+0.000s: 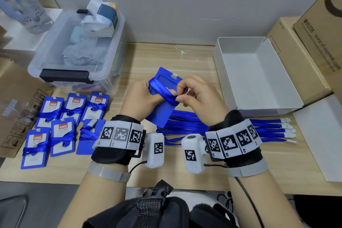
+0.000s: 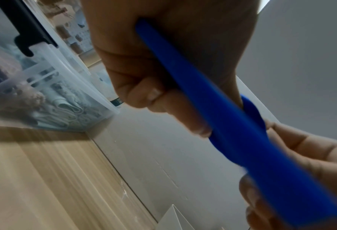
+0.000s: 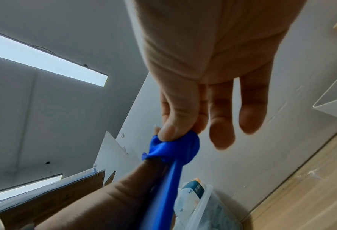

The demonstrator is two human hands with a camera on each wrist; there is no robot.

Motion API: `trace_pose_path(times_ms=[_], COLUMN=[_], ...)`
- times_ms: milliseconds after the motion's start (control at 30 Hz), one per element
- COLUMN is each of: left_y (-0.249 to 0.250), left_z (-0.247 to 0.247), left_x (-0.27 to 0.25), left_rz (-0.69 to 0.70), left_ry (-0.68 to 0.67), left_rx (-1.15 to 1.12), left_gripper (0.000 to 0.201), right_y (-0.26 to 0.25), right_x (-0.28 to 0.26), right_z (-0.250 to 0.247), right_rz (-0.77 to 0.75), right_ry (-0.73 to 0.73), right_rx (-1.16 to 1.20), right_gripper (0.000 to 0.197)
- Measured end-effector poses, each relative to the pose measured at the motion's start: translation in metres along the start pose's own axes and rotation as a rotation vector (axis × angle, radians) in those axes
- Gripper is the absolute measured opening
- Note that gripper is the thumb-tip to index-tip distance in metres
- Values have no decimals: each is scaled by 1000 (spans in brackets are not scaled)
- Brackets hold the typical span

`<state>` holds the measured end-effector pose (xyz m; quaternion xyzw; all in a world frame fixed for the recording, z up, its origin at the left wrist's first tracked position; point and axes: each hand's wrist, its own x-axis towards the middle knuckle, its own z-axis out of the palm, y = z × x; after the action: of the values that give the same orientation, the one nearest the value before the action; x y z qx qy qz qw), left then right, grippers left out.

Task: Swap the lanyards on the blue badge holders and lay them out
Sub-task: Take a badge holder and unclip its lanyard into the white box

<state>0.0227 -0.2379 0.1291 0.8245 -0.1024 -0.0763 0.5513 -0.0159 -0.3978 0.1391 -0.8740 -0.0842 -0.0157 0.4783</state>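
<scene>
Badge holder [image 1: 162,96] in left hand [image 1: 140,96], lanyard [image 1: 164,92] pinched

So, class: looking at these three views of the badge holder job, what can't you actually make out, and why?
- Front of the held badge holder: head view shows only its plain face; left hand covers part of it.
- Lanyard wrap: right hand pinches it; the knot is bunched and unclear.
- Left wrist view: holder edge is motion-blurred.
- Storage bin contents: frosted plastic hides them.
</scene>
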Motion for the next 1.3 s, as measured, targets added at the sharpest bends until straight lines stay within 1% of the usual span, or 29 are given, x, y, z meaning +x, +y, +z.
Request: trace_pose_path(times_ms=[33,67,100,167,300,333,400,467,500,567,600,633,667,700,800,900,967,1033,1133,1233,1300], left_y=[0,0,-1,0,0,0,-1,-3,-2,-8,-11,-16,-19,-23,-32,-43,-47,-45,-39,-28,-20], left_z=[-1,-1,-2,-3,-4,-3,-4,-6,-7,-13,-18,-22,-25,-28,-30,-33,-36,-37,-33,-27,-23], left_x=[0,0,0,0,-2,-3,-3,-3,-4,-5,-5,-5,-5,-5,-6,-7,-9,-10,-11,-12,-12], left_rz=[-1,-4,-1,15,27,28,13,-12,-14,-14,-23,-31,-34,-33,-49,-70,-94,-77,-22,66,128], left_ry=[-4,-3,2,8,-1,-6,-11,-24,-35,-45,-49,-56,-71,-86,-61,52,94,67,-29,-168,-243], left_rx=[9,24,41,66,112,109,37,-77,-110,-135,-139,-136,-105,-44,211,239,216,206,190,186,203], left_gripper=[17,17,22,35,18,17,16,12,9,7,12,22,34,39,36,25,26,37,58,64,66], right_y=[0,-1,-1,-1,-3,-3,-3,-1,0,5,9,15,18,22,26,28,28,26,24,20,14], right_x=[-1,-1,-2,-1,-2,-2,-3,-4,-4,-6,-7,-7,-8,-8,-8,-10,-13,-15,-14,-12,-12], right_z=[0,0,0,-1,-3,-4,-5,-6,-7,-7,-9,-12,-16,-19,-24,-25,-27,-26,-18,-7,-2], right_rz=[-5,-5,-5,0,10,11,-13,-47,-42,21,62,99,124,143,159,165,169,188,251,284,246], right_ry=[-5,-19,-37,-68,-110,-116,-97,-48,-27,46,117,205,289,359,488,549,552,548,508,391,314], right_rx=[-6,-21,-38,-76,-227,-235,-140,23,97,252,333,393,431,457,605,841,963,993,892,748,610], right_gripper=[22,24,25,21,11,12,18,25,23,13,11,13,17,21,20,21,22,21,19,19,18])
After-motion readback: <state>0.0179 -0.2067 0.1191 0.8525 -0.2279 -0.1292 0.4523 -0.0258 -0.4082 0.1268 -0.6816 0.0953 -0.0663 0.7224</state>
